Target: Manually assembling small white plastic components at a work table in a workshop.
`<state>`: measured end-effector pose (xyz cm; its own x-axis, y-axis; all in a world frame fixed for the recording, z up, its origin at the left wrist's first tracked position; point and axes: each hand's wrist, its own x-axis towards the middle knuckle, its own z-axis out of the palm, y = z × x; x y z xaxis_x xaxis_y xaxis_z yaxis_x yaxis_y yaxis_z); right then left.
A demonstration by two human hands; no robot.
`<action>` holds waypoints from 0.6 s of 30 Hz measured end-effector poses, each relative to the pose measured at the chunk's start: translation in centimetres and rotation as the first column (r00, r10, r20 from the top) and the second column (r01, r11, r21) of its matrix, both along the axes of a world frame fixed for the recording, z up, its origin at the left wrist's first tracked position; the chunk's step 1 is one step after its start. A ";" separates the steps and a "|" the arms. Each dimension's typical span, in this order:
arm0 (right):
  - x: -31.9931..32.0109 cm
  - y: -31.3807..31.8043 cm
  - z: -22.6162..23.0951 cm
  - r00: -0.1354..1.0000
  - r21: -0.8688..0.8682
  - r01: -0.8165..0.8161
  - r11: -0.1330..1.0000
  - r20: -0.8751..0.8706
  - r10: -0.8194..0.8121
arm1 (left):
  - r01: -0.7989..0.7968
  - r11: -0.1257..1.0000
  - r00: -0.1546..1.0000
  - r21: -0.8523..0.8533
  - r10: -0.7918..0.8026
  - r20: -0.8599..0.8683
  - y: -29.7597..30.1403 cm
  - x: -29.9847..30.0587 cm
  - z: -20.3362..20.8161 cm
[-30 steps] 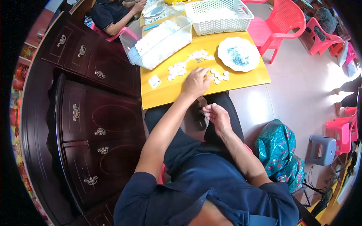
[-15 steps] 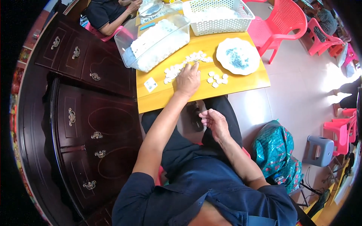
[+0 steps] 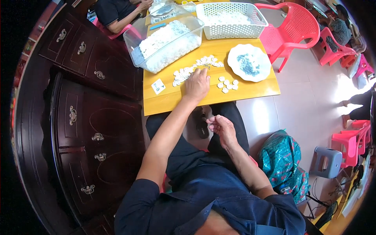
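Note:
My left hand rests on the yellow table, fingers stretched forward and slightly apart at the edge of a loose band of small white pieces. Its fingertips are partly hidden. A tiny dark bit lies just beyond them. To the right sits a separate group of several white roundish pieces. A white scalloped plate with small grey-blue bits stands behind that group. Over my lap, my right hand is closed in a pinch; whatever it holds is too small to make out.
A clear plastic bin and a white perforated basket, both with white pieces, stand farther back. A printed card lies at left. A dark wooden cabinet borders the left. Another person's arm shows beyond. Right: red chair, green bag.
The view has shifted slightly. My left hand has drawn back a little from the white pieces, uncovering the tiny dark bit. My right hand keeps its pinch over my lap.

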<state>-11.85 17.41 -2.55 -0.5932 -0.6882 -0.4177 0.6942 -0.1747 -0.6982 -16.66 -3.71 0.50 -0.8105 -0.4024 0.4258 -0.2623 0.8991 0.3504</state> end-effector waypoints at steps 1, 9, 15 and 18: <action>0.1 0.0 -0.1 1.000 0.004 -0.005 1.000 -0.007 0.005 | 0.005 1.000 1.000 0.007 -0.005 -0.010 -0.2 0.0 -0.1; 0.3 -0.3 -1.3 0.999 0.026 0.009 1.000 -0.046 -0.008 | 0.030 0.997 0.999 0.065 -0.028 -0.033 -0.3 0.9 0.1; 0.8 -0.1 -1.4 0.998 0.074 0.005 0.997 -0.066 0.000 | -0.015 0.984 1.000 0.177 0.018 -0.016 -1.3 0.2 0.1; 0.9 0.0 -1.5 0.997 0.074 0.005 0.997 -0.076 0.000 | 0.003 0.981 1.000 0.192 0.000 -0.014 -1.2 0.8 -0.4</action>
